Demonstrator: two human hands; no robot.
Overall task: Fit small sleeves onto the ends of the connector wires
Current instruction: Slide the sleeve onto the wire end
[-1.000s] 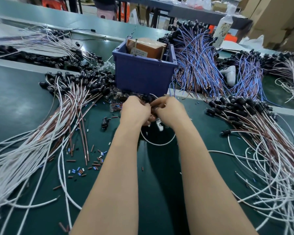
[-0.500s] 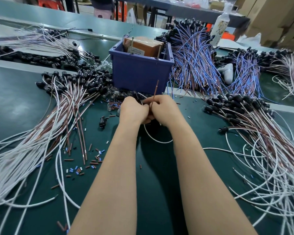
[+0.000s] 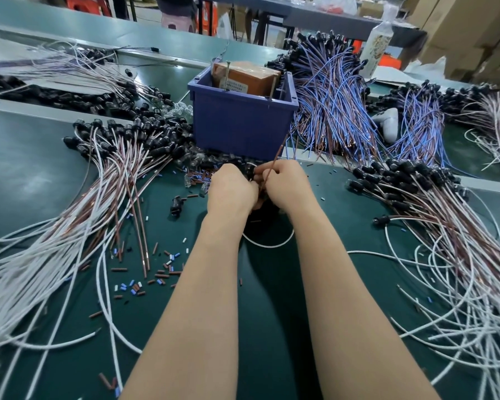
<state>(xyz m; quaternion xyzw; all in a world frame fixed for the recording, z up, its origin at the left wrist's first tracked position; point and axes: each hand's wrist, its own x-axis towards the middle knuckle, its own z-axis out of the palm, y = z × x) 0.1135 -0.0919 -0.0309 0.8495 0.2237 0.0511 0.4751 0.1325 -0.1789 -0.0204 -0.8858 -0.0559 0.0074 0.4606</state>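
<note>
1. Fingers [image 3: 267, 172] of the right hand [image 3: 286, 183] pinch a brown connector wire [image 3: 275, 158], its free end pointing up toward the blue bin [image 3: 243, 122]
2. Left hand [image 3: 231, 187] is curled tight against the right; what its fingers hold cannot be told
3. White wire [image 3: 269, 245] curves below both wrists against the green worktop [image 3: 26, 168]
4. Loose sleeves [image 3: 162, 274] lie scattered left of the forearms

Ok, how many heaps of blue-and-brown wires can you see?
2. One heap lies just right of the blue bin; the other heap lies further right, past the white object. More may be hidden outside the view.
</note>
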